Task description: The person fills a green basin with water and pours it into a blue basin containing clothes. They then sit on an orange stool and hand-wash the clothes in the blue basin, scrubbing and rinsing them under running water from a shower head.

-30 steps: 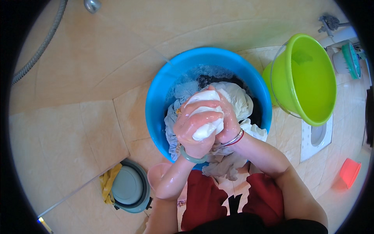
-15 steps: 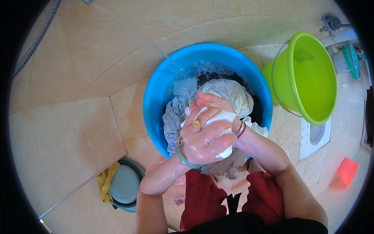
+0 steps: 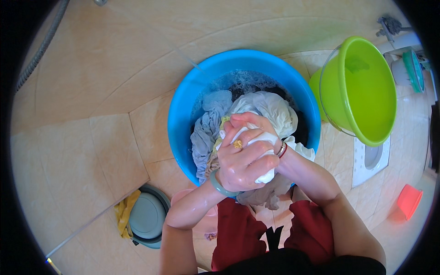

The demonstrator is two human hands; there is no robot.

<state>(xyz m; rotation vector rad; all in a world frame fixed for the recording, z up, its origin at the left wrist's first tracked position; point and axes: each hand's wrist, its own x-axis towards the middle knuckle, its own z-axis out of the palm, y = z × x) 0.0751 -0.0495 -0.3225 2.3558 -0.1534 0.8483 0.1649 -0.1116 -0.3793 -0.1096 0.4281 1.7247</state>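
My left hand (image 3: 243,165), with a gold ring and a green bangle, is closed over a wet white cloth (image 3: 265,176). From the other side my right hand (image 3: 254,121) grips the same cloth, its fingers partly hidden beneath the left. Both hands press together above a blue basin (image 3: 181,105) of sudsy water. Inside it lie a light blue garment (image 3: 206,133), a bunched white garment (image 3: 270,107) and dark clothes. A brownish cloth (image 3: 263,195) hangs over the basin's near rim.
Right of the basin stands a lime green bucket (image 3: 346,91) with a wire handle, near a white floor toilet (image 3: 362,169). A grey-blue basin (image 3: 149,220) with a yellow cloth (image 3: 127,213) sits at lower left. Farther right is a coral container (image 3: 409,202). A thin water stream falls into the blue basin.
My left hand has turned slightly and shifted a little to the right, closing tighter on the white cloth. Less of the cloth shows between the fingers.
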